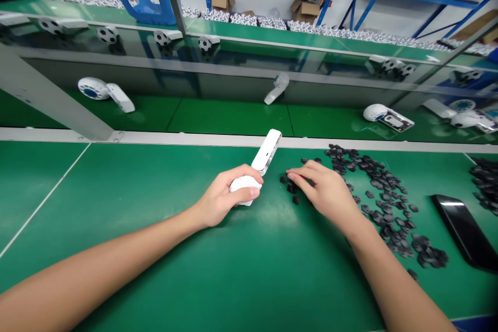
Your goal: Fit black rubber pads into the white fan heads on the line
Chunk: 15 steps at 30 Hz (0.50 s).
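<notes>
My left hand is closed round the round head of a white handheld fan, whose handle points up and away over the green bench. My right hand lies palm down just to its right, fingers stretched toward a few small black parts at the near edge of a big scatter of black parts. Whether the fingertips pinch one of the pieces is hidden.
A black phone lies at the right, with another heap of black parts beyond it. On the conveyor belt behind the bench lie white fans. Football-patterned pieces and blue racks stand farther back.
</notes>
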{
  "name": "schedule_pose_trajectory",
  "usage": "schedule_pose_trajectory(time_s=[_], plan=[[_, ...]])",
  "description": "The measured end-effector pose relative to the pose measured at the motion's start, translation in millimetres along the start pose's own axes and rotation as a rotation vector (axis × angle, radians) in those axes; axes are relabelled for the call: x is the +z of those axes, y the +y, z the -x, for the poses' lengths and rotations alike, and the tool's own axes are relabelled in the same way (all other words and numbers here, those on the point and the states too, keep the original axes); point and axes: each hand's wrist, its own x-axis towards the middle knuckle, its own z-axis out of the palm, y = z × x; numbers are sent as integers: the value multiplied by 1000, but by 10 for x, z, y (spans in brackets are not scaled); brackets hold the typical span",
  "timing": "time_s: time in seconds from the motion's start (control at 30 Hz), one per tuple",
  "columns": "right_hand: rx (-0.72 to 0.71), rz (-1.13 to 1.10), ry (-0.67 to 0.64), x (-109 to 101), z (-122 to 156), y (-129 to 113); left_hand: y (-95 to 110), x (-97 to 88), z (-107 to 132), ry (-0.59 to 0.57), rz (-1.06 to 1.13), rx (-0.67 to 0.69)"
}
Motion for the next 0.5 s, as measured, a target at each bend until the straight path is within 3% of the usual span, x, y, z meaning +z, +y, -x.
schedule_pose_trajectory(time_s=[0.13,0.27,0.37,0.5], plan=[[4,97,-77,86,-29,-49,5,-12,-8,-43,-74,9],[-19,19,0,136,-73,-90,-52,10,-5,-39,-124,100],[132,-306,27,131,-64,-143,-113,37,-21,5,-131,112],[380,-853,-65,112,2,-355,-146,73,-47,72,-284,129]])
